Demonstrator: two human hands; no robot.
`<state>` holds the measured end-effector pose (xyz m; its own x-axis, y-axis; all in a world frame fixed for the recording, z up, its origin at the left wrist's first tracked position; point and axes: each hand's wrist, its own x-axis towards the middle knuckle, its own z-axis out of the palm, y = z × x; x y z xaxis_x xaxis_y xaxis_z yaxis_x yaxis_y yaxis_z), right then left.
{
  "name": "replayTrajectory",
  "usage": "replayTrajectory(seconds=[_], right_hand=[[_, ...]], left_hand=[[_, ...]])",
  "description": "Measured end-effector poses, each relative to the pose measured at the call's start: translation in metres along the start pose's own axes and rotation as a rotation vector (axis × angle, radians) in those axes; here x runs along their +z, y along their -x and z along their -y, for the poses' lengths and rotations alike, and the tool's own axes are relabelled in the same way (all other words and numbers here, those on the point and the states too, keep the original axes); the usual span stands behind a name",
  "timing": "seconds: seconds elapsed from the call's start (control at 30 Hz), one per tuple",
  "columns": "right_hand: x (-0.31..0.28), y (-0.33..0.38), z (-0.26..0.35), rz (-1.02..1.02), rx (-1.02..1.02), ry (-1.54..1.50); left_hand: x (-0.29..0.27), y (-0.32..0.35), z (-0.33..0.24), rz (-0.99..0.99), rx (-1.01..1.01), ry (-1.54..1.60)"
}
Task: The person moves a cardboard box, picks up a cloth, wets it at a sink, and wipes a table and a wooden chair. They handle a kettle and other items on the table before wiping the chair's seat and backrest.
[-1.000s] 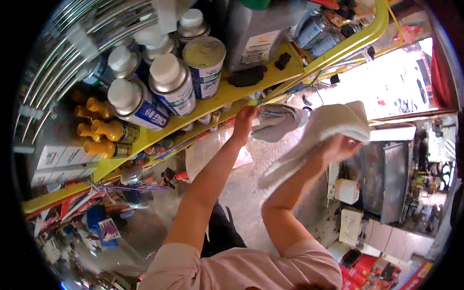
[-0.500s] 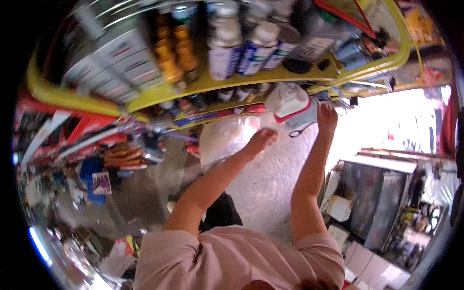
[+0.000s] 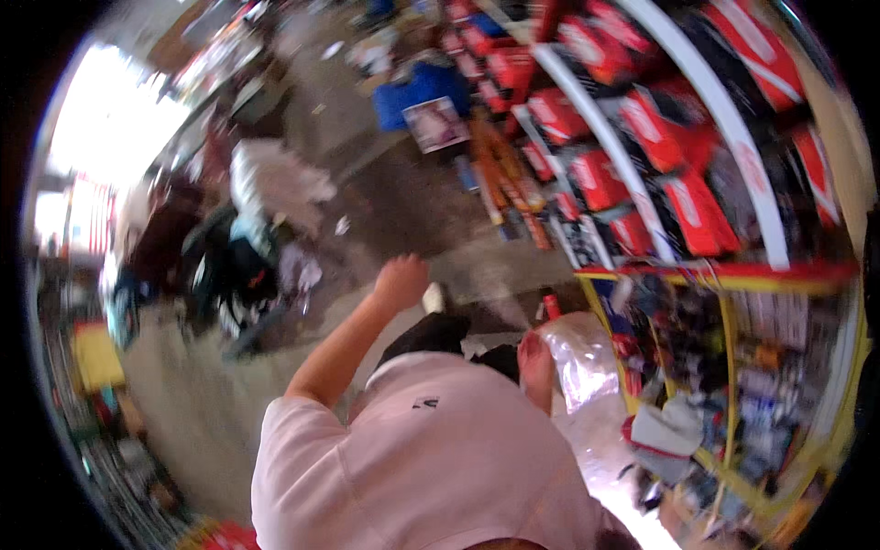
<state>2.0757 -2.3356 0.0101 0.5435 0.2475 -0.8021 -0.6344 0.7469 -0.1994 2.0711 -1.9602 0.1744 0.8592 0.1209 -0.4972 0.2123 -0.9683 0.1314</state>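
Observation:
My left hand (image 3: 401, 282) is held out in front of my body above the floor, its fingers curled in and no object showing in it. Lower and to the right, my right hand (image 3: 536, 359) hangs close to my side, partly hidden and smeared by motion, so its fingers do not read clearly. Just beside it lies a shiny clear plastic sheet or wrapped bundle (image 3: 582, 362). A white cap (image 3: 667, 429) with a red edge rests further right, apart from both hands.
Tall shelves of red packages (image 3: 646, 133) rise at the right, above a yellow-framed rack (image 3: 733, 367) of small goods. Ahead, a blue container (image 3: 422, 92) and long orange-handled items (image 3: 504, 174) stand on the floor (image 3: 367, 192). Piled clothes or bags (image 3: 234, 266) lie left.
My view and body have turned left, away from the spray cans and yellow shelf. Both hands have come back from beside the white cap, nearer to my body.

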Motion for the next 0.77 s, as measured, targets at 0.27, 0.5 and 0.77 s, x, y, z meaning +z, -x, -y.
replayTrajectory(seconds=[0.27, 0.5, 0.77], right_hand=[[0.335, -0.048, -0.003, 0.298, -0.274, 0.757], [0.525, -0.121, -0.056, 0.287, -0.335, 0.78], [0.866, -0.299, -0.236, 0.581, -0.168, 0.927]], left_hand=[[-0.028, 0.105, 0.166, -0.483, -0.312, 0.601], [-0.063, 0.1, 0.232, -0.741, -0.469, 1.095], [-0.133, 0.059, 0.387, -1.103, -0.756, 1.291]])
